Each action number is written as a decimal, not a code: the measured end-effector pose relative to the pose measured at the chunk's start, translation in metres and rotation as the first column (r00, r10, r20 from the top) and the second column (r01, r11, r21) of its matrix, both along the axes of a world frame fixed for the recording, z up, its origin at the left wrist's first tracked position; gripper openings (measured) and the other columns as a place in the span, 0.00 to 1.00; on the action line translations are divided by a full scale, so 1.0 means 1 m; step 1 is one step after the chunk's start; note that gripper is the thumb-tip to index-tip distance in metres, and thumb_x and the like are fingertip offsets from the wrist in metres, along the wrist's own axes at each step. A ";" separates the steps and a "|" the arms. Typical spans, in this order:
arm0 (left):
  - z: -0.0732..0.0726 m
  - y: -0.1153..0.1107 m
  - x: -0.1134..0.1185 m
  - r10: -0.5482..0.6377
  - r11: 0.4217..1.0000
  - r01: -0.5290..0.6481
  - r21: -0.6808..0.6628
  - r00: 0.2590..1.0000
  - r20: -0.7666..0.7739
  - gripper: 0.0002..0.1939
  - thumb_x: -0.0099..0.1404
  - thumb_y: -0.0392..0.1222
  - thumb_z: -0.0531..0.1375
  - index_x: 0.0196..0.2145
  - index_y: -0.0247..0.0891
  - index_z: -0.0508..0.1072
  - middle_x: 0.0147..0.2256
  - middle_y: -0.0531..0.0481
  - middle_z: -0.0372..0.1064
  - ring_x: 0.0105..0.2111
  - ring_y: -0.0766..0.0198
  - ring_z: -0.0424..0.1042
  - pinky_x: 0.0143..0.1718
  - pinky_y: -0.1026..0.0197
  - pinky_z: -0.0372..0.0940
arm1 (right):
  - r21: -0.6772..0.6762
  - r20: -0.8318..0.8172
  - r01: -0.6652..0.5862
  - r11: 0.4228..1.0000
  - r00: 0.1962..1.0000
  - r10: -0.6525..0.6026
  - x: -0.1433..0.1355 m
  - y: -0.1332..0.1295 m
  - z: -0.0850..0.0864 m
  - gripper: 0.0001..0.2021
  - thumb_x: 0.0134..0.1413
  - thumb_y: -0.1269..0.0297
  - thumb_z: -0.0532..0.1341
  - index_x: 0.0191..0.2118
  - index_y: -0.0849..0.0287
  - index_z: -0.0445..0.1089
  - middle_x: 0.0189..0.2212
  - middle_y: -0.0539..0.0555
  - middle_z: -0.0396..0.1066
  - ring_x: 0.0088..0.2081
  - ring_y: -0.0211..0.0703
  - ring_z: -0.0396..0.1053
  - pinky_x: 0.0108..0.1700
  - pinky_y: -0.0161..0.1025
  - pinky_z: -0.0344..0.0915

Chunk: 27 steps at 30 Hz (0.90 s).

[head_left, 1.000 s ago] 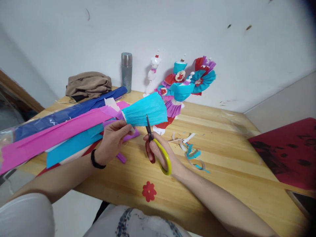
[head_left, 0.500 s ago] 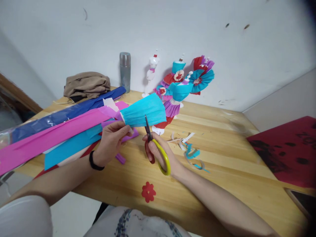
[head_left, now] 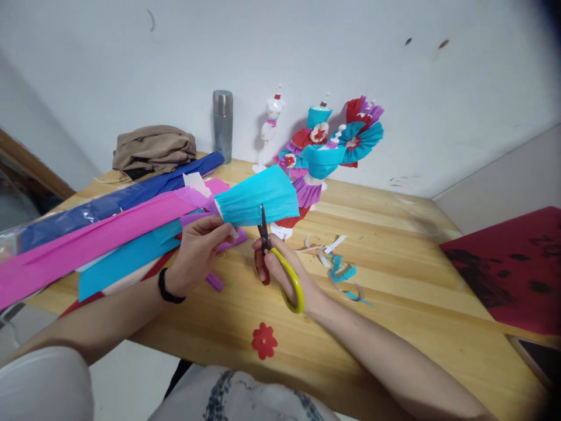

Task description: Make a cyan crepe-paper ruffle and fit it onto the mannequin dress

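My left hand pinches the narrow, gathered end of a fan-shaped piece of blue crepe paper. A small white bit shows at the fingertips. My right hand is wrapped around yellow-handled scissors, with the fingers in the loops. Their dark blades point away from me and lie over the lower edge of the blue paper. Whether they are cutting into it cannot be made out. A red paper flower lies on the table below my hands.
Crepe paper strips cover the left side, with a brown cloth and a steel flask behind. Small dress forms in paper dresses and a white one stand by the wall. Paper scraps lie right of my hands.
The scissor blades look closer together than before, and their handles have drawn in. My left hand and the blue paper are almost unmoved; the view has shifted slightly.
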<state>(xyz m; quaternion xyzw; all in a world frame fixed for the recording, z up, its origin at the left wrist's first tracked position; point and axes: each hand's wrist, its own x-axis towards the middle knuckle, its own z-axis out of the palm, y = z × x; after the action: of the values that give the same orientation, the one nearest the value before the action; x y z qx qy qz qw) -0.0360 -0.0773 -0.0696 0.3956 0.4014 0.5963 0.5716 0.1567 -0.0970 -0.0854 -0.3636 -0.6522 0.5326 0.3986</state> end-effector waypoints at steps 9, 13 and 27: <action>0.000 0.000 0.001 0.007 1.000 -0.007 0.009 1.000 0.004 0.07 0.54 0.43 0.72 0.26 0.38 0.81 0.26 0.51 0.77 0.25 0.71 0.71 0.25 0.70 0.65 | -0.030 -0.002 0.012 0.999 1.000 -0.012 -0.001 -0.001 -0.003 0.27 0.60 0.34 0.53 0.45 0.57 0.62 0.22 0.44 0.61 0.19 0.34 0.62 0.20 0.33 0.60; 0.000 0.000 0.001 0.005 1.000 -0.005 0.014 1.000 0.007 0.07 0.54 0.43 0.72 0.25 0.38 0.80 0.25 0.51 0.76 0.24 0.71 0.70 0.25 0.71 0.64 | -0.036 0.006 0.011 0.999 1.000 -0.011 -0.001 -0.002 0.000 0.27 0.60 0.34 0.53 0.44 0.57 0.62 0.21 0.44 0.60 0.18 0.33 0.60 0.19 0.32 0.58; -0.001 0.000 0.000 -0.002 1.000 0.002 0.013 1.000 0.012 0.08 0.54 0.44 0.72 0.26 0.37 0.81 0.26 0.50 0.77 0.25 0.70 0.70 0.24 0.69 0.63 | 0.019 0.024 -0.021 1.000 1.000 0.020 0.003 0.001 -0.002 0.27 0.59 0.35 0.55 0.45 0.57 0.63 0.27 0.47 0.62 0.23 0.36 0.64 0.24 0.35 0.62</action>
<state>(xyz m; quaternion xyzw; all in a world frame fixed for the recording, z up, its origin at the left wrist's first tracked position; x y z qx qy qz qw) -0.0360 -0.0777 -0.0704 0.3962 0.3938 0.6007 0.5719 0.1594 -0.0957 -0.0875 -0.3595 -0.6656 0.5259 0.3887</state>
